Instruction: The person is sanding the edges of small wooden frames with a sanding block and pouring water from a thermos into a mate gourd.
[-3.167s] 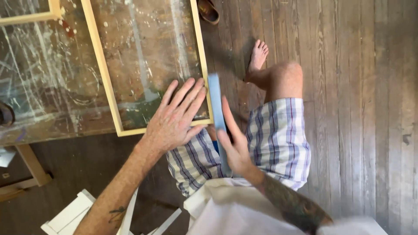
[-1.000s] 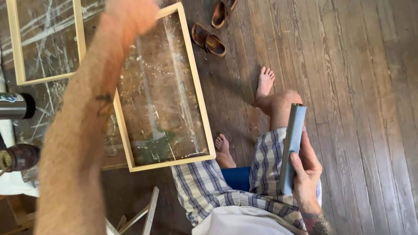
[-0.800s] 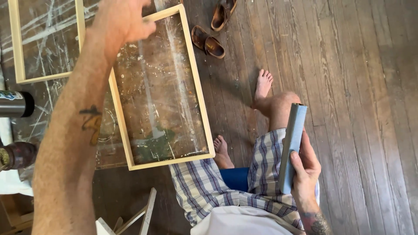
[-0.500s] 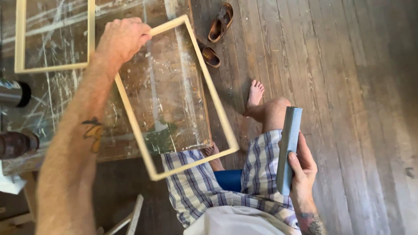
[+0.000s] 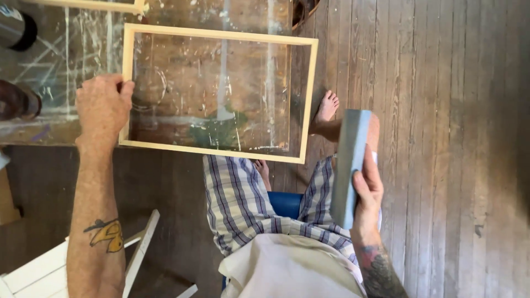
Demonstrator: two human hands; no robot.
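Observation:
A light wooden frame (image 5: 307,94) lies across a paint-stained worktable (image 5: 55,66), its right part overhanging the table edge above my lap. My left hand (image 5: 102,110) grips the frame's left side rail, fingers curled over it. My right hand (image 5: 367,190) holds a long blue-grey block (image 5: 349,165) upright beside my right knee, well clear of the frame. I sit in plaid shorts, barefoot, on a blue seat.
A second wooden frame (image 5: 88,5) lies at the table's top left. A dark cylinder (image 5: 16,30) and a brown round object (image 5: 19,102) sit at the table's left edge. White wooden furniture (image 5: 49,265) stands at bottom left. Plank floor spreads to the right.
My left hand has turned the frame from upright-slanted to lying crosswise and slid it toward my lap. The right hand stays on the block, lifted slightly away.

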